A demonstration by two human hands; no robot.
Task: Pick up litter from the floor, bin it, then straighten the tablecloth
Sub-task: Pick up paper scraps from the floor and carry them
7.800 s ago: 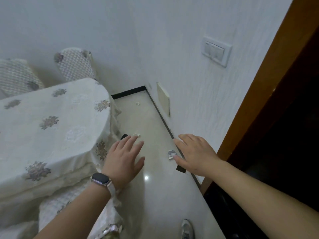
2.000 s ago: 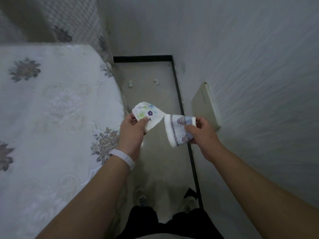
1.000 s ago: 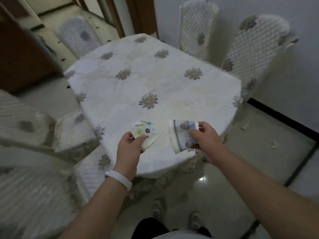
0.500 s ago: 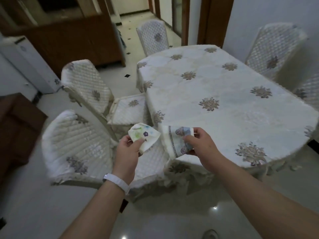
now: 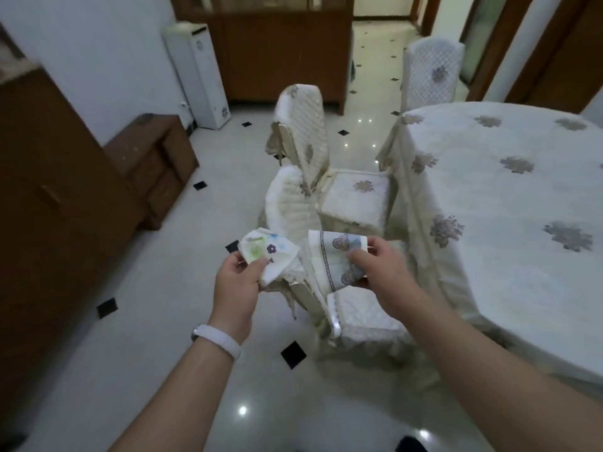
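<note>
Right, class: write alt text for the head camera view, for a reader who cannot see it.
The left hand grips a crumpled flowered cup and the right hand grips a blue-patterned paper cup, above a tiled floor. Covered chairs stand beside a draped floral tablecloth.

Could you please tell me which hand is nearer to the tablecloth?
Right. The right hand, holding a banded cup, is close beside the tablecloth; the left hand, holding a flowered cup, is farther to its left.
</note>
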